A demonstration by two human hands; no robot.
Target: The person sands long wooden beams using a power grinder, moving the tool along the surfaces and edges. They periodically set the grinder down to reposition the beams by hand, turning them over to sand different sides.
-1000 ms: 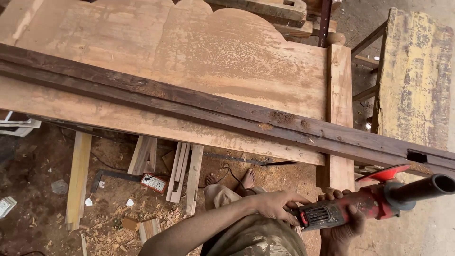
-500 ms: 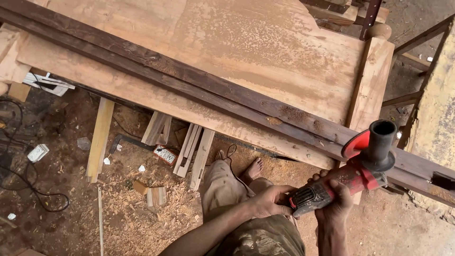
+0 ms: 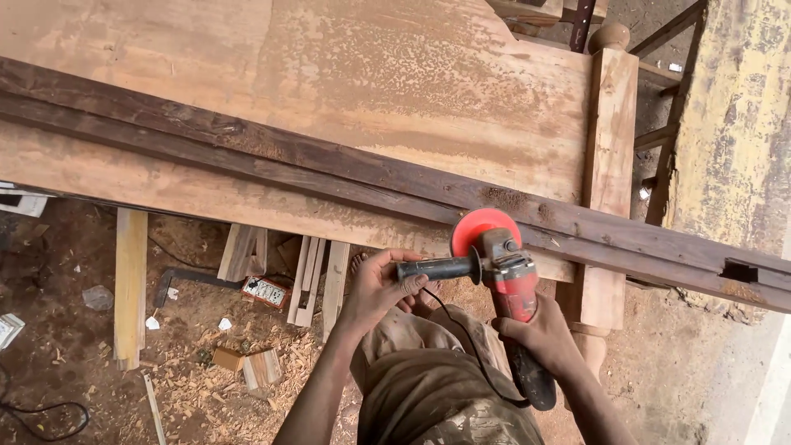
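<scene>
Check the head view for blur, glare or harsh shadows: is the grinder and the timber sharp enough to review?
Head view: soft, even daylight, no glare or hard shadows. The red angle grinder, left hand on its side handle and right hand on its body are fairly sharp; the dark timber shows grain clearly. The yellowed panel at the right edge looks slightly stretched and softer.

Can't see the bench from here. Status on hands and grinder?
Left hand on the side handle, right hand on the grinder body. Red guard at the dark rail edge. Cord trails over lap.
</scene>
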